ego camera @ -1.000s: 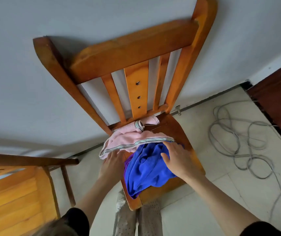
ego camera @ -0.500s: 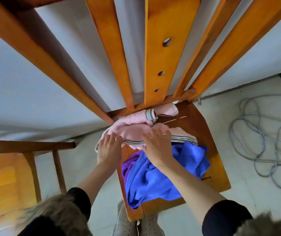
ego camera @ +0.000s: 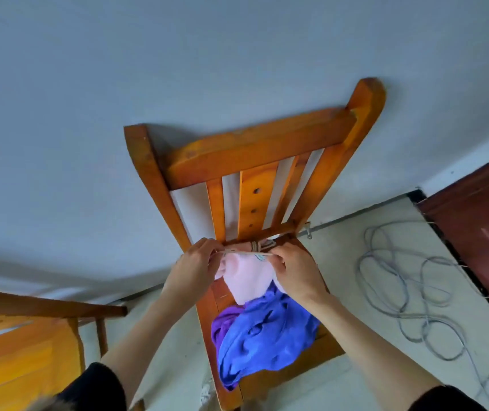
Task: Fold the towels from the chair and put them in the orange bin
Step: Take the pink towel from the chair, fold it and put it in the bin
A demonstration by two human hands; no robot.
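Note:
A wooden chair stands against the wall with towels on its seat. A pink towel hangs between my hands above the seat. My left hand pinches its upper left edge, and my right hand pinches its upper right edge, stretching the hem taut. Below it a blue towel lies crumpled on the seat, with a purple towel peeking out at its left. The orange bin is not in view.
A second wooden chair stands at the lower left. A grey cable lies coiled on the tiled floor to the right. A dark red door closes the right edge.
Both hands took hold of the pink towel's edge and lifted it off the pile. My head pulled back from the chair's backrest.

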